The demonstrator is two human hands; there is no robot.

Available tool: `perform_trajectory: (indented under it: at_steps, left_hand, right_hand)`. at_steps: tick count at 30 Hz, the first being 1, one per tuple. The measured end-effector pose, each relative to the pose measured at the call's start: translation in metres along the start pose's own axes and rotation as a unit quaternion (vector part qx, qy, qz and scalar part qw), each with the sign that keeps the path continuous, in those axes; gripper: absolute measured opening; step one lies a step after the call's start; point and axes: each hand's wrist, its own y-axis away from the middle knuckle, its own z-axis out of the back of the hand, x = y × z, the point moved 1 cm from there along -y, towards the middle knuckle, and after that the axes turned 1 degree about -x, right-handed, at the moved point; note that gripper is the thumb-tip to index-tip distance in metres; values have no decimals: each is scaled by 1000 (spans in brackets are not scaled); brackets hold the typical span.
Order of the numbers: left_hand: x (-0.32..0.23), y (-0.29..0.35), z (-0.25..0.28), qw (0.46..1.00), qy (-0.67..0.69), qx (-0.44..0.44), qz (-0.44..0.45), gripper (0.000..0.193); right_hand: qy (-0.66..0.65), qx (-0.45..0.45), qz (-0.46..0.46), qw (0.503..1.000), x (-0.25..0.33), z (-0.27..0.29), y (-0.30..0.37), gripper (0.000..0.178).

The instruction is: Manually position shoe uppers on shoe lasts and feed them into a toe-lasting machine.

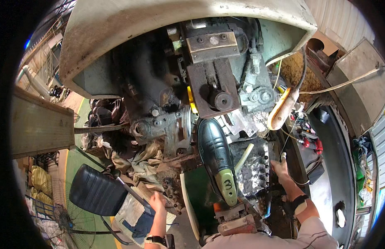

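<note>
A black leather shoe upper (215,145), stretched over a green last (227,186), lies toe-up in the middle of a machine. Its toe sits under a dark steel block (213,89), its heel above a metal support (234,218). Neither hand touches it. To the left of the machine, my left hand (158,202) hangs loosely curled above cloth pieces, with nothing visible in it. On the right, beside the machine's grimy plate, my right hand (280,171) has its fingers bent near a small white-tipped piece (283,157); what they grip is partly hidden.
A pale machine hood (180,25) arches overhead. A wooden-looking handle (283,108) hangs from a cable at right, near a dark conveyor belt (339,166). At left are a black padded seat (97,189), a wire fan (61,216) and heaped dark shoes (103,118).
</note>
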Motion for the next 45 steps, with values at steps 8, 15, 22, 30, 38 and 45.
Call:
perform_trajectory:
  at_steps: [8, 15, 22, 30, 38, 45]
  left_hand:
    - [145, 39, -42, 927, 79, 25, 367, 98]
    - [-9, 56, -22, 969, -36, -185, -157, 44]
    - [-205, 187, -230, 945, 191, 261, 58, 49]
    - [-177, 209, -277, 960, 232, 160, 3, 44]
    - [-169, 208, -266, 953, 246, 167, -51, 38]
    - [-180, 191, -221, 960, 87, 261, -45, 57]
  right_hand:
    - [42, 73, -53, 995, -30, -26, 7, 102]
    - [14, 145, 40, 989, 53, -10, 30, 76]
    - [-113, 398, -92, 906, 96, -178, 156, 67]
    - [-236, 396, -170, 871, 73, -184, 161, 65]
    - [-248, 365, -88, 893, 72, -185, 168, 54]
    - [23, 311, 79, 947, 75, -122, 130, 54]
